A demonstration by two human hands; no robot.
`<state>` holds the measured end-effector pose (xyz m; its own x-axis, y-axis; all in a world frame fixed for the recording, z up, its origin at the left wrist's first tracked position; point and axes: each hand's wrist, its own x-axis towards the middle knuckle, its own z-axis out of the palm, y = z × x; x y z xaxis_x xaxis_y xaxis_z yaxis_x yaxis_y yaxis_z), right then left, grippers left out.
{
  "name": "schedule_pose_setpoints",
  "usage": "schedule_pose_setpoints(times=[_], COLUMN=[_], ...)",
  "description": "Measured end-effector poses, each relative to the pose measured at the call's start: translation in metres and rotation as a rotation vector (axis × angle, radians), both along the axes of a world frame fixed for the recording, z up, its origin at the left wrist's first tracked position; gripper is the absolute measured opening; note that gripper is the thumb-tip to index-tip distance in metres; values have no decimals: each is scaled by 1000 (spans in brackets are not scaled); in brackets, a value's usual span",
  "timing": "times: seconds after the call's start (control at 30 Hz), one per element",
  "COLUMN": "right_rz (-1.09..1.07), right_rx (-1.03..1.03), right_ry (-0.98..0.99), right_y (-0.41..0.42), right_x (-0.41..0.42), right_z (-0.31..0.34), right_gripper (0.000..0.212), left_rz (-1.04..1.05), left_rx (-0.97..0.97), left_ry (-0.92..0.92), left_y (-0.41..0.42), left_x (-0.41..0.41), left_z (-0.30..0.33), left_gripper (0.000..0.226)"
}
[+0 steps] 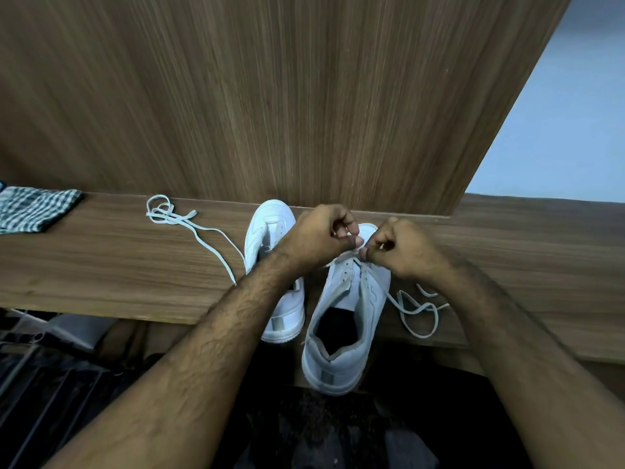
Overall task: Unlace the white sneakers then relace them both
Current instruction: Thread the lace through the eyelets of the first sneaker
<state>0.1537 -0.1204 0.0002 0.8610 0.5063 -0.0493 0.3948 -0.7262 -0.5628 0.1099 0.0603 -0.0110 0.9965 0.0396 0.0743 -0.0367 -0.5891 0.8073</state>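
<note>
Both forearms stretched forward over the desk point(101, 265), wrists close together above the toe part of the right sneaker point(348, 319). Left hand point(318, 238) curled, thumb and fingers point(351, 231) pinching the lace point(416, 309) near the lowest eyelets. Right hand point(402, 248) curled too, pinching the same lace from the other side, almost touching the left hand. Rest of this lace lying in loose loops on the desk, just right of the sneaker. Left sneaker point(270, 225) beside it, without lace, partly under the left forearm. Second lace point(176, 214) loose on the desk, further left. Checked cloth point(30, 208) at the far left edge. No readable brand or writing on the sneakers.
</note>
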Motion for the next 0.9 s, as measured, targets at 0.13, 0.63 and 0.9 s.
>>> schedule_pose_setpoints(times=[0.13, 0.63, 0.9], right_rz=[8, -21, -30], right_rx=[-11, -239, -238], right_ry=[60, 41, -66], right_y=[1, 13, 16], right_x=[1, -3, -10], right_z=[1, -5, 3], right_gripper=[17, 8, 10], left_rz=[-115, -88, -70], left_rx=[82, 57, 404], left_ry=[190, 522, 339], left_y=[0, -12, -11], left_x=[-14, -27, -25], left_z=[-2, 13, -6], left_gripper=[41, 52, 36])
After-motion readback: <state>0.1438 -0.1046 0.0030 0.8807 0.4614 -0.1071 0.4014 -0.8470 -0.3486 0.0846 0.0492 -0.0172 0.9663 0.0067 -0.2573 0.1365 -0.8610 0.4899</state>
